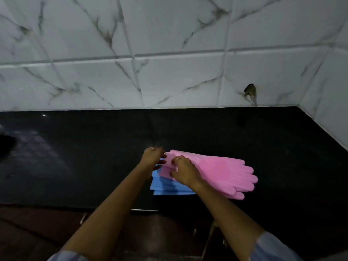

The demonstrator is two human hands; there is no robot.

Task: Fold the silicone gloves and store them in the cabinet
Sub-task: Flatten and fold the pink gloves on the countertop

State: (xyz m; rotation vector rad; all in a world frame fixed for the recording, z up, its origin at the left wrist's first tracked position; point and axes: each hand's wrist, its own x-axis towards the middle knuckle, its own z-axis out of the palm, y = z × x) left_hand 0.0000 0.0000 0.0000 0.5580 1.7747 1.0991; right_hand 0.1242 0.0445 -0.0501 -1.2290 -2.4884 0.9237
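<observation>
Two hands at frame centre on the black counter [263, 138]. Left hand [153, 158] and right hand [185, 173] both pinch the cuff of the pink gloves [226, 174], lying atop folded blue gloves [169, 187].

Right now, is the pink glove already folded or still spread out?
Still spread out: the pink glove lies full length over the blue pile, fingers extended rightward. Both hands, left hand and right hand, pinch its cuff.
</observation>
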